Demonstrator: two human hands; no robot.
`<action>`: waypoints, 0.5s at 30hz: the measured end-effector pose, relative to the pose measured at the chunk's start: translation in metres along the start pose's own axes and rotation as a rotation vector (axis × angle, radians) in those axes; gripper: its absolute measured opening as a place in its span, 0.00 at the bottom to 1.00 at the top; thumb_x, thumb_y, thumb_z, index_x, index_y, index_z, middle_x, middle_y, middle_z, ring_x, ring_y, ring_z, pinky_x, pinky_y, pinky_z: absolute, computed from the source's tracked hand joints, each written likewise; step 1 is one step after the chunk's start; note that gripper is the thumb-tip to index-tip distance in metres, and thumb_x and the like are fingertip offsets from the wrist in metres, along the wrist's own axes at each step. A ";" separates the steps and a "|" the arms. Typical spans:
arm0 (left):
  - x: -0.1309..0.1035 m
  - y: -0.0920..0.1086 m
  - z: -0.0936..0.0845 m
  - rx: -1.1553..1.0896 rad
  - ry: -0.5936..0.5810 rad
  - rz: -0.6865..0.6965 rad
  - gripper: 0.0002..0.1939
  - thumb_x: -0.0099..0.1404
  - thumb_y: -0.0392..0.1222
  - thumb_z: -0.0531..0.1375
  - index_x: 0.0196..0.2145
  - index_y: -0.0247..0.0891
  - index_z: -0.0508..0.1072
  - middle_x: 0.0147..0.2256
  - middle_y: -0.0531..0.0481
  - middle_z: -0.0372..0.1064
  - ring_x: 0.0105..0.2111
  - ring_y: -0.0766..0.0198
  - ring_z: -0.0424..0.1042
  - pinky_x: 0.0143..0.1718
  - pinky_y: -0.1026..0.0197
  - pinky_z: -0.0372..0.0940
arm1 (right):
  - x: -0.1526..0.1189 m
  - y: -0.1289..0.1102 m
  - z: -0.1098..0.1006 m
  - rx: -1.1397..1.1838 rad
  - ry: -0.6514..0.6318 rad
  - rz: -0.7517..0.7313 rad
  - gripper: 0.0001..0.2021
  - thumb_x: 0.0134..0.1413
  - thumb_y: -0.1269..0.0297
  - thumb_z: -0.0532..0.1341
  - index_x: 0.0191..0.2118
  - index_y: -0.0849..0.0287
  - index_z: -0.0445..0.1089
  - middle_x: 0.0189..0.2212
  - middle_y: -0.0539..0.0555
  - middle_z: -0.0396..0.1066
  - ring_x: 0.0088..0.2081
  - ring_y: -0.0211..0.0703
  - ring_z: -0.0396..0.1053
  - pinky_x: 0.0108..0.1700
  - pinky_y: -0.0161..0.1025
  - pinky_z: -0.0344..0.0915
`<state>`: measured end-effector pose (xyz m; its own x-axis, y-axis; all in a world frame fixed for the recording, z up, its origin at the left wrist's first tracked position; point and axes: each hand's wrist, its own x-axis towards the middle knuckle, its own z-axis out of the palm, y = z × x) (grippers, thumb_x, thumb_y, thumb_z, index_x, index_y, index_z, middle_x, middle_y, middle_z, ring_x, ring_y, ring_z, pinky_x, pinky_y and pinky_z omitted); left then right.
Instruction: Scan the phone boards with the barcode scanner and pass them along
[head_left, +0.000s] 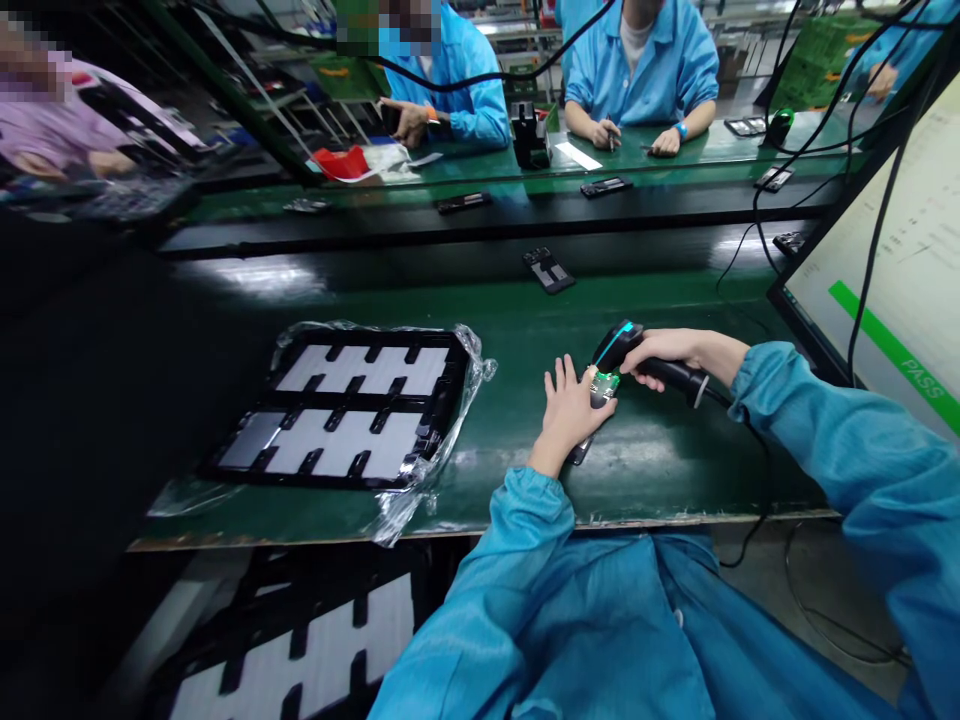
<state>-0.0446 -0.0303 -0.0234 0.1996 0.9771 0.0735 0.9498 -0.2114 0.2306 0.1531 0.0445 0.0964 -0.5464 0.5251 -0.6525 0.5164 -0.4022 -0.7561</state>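
My right hand is wrapped around the handle of a black barcode scanner with a lit blue stripe. Its head points down at an opened phone, and green light falls on the phone's upper end. Over that phone lies my left hand, fingers spread and thumb across the phone. Most of the phone is hidden under this hand; its lower end shows below the palm.
Left of my hands lies a black tray of grey flat parts in clear plastic wrap. A monitor showing PASS stands at right. More opened phones lie ahead. Co-workers in blue sit across the bench. Cables hang overhead.
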 end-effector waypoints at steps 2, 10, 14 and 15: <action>0.000 0.000 0.000 0.001 0.000 0.001 0.39 0.62 0.62 0.58 0.63 0.36 0.60 0.70 0.30 0.39 0.70 0.36 0.37 0.67 0.35 0.39 | -0.002 0.001 0.000 0.005 -0.001 -0.009 0.11 0.48 0.64 0.67 0.23 0.65 0.68 0.18 0.53 0.69 0.17 0.36 0.67 0.19 0.31 0.68; 0.000 0.000 0.000 -0.003 -0.001 -0.001 0.40 0.62 0.63 0.58 0.64 0.36 0.59 0.70 0.29 0.39 0.70 0.37 0.38 0.66 0.35 0.38 | -0.007 0.006 0.000 0.020 0.004 -0.070 0.14 0.47 0.61 0.70 0.23 0.64 0.68 0.18 0.52 0.69 0.18 0.37 0.67 0.20 0.31 0.70; 0.000 0.001 -0.002 -0.007 -0.016 -0.008 0.39 0.62 0.62 0.58 0.64 0.37 0.58 0.70 0.30 0.39 0.70 0.38 0.38 0.66 0.35 0.39 | -0.006 0.013 0.000 0.043 0.009 -0.087 0.14 0.46 0.61 0.71 0.24 0.64 0.68 0.18 0.52 0.70 0.18 0.38 0.68 0.20 0.32 0.70; 0.000 0.001 -0.003 -0.011 -0.018 -0.009 0.39 0.62 0.62 0.58 0.64 0.38 0.58 0.70 0.30 0.39 0.70 0.38 0.38 0.66 0.34 0.39 | -0.005 0.015 0.000 0.046 0.010 -0.093 0.14 0.46 0.61 0.71 0.24 0.64 0.68 0.18 0.52 0.70 0.18 0.38 0.68 0.20 0.32 0.70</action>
<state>-0.0439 -0.0309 -0.0203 0.1957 0.9792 0.0535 0.9489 -0.2028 0.2418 0.1639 0.0358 0.0884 -0.5838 0.5694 -0.5788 0.4329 -0.3848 -0.8152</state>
